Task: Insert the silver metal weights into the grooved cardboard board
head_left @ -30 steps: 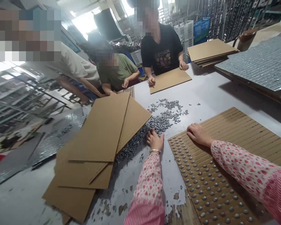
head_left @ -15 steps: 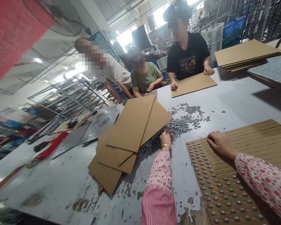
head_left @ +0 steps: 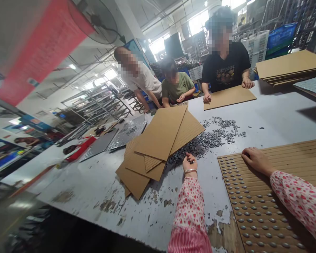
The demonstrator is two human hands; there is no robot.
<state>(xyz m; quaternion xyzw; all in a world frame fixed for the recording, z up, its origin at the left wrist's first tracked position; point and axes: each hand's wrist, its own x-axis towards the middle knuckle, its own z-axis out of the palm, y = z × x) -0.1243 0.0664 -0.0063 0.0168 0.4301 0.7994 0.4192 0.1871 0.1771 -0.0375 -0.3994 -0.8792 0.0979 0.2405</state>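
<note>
My left hand is turned palm up at the near edge of a heap of small grey spindle-shaped metal pieces. Its fingers curl around several of these pieces. On the right, my right hand rests palm down on a grooved cardboard sheet. Its fingers are bent together, and their tips and anything under them are hidden. Rows of the same metal pieces lie in the grooves along the left and near part of this sheet.
Loosely stacked cardboard sheets overlap the heap's left side. Across the white table, one person in black has both hands on a cardboard sheet. Two other people are further left. More cardboard is piled at the back right.
My left hand has drawn back slightly from the heap and turned palm up, with metal pieces now showing in it. My right hand stays on the grooved sheet. The view has shifted left.
</note>
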